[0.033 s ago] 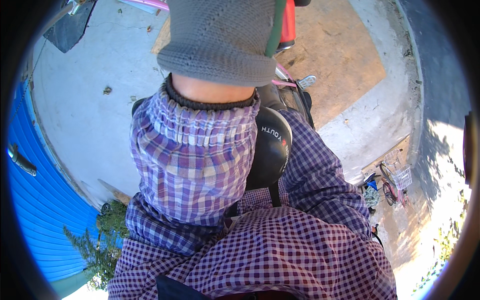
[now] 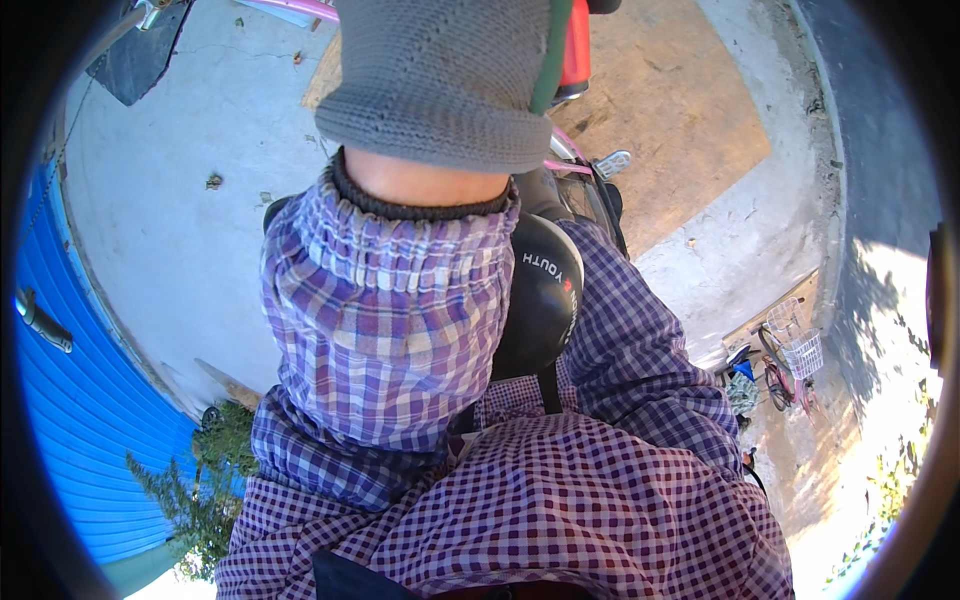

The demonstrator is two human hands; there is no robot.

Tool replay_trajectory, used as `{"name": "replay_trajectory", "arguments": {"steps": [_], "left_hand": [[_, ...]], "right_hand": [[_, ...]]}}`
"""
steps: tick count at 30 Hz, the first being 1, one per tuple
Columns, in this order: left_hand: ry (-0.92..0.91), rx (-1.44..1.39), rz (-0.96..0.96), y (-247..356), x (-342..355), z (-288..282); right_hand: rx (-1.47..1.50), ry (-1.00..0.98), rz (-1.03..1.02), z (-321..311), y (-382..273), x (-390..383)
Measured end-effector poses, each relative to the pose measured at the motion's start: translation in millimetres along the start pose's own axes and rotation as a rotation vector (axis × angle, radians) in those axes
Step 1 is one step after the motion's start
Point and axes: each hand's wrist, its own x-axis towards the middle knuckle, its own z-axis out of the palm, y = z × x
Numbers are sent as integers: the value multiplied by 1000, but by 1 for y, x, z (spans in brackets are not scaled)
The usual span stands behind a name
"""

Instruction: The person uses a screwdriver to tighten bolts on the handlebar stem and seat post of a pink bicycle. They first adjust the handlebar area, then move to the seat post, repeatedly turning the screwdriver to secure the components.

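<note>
My left hand (image 2: 440, 80) wears a grey knitted glove with a green edge and reaches up past the frame's top, so its fingers are out of sight. A purple plaid sleeve covers that forearm. Beside the glove shows part of a red object (image 2: 577, 50); whether I hold it, I cannot tell. Below the wrist is a black bicycle saddle (image 2: 540, 290), partly covered by my left sleeve. From the right, my other plaid sleeve runs up behind the saddle to my right hand (image 2: 543, 193), of which only a bit of grey glove shows; its fingers are hidden.
Pink bicycle tubing (image 2: 568, 165), a wheel and a pedal (image 2: 612, 163) lie beyond the saddle. A brown board (image 2: 680, 130) covers part of the concrete. Blue corrugated sheeting (image 2: 90, 400) and a green plant (image 2: 205, 480) are at left. Another bicycle with a white basket (image 2: 803, 355) stands right.
</note>
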Motion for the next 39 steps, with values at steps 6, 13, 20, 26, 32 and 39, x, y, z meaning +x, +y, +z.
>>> {"name": "replay_trajectory", "arguments": {"steps": [6, 13, 20, 26, 32, 39], "left_hand": [[-129, -112, 100, -7, 8, -15], [25, 36, -11, -7, 4, -5], [-107, -131, -8, -10, 5, -27], [-142, -87, 20, -12, 2, -23], [-148, -73, 31, -14, 1, -21], [-138, -60, 27, -17, -1, -22]], "right_hand": [[-53, -105, 221, 1, -10, 7], [-49, -96, 153, 4, 7, 8], [125, -111, 40, 1, 29, 5], [345, -123, 37, -4, 19, 2], [681, -223, 223, 11, 12, 3], [619, -100, 194, 24, 14, 6]]}}
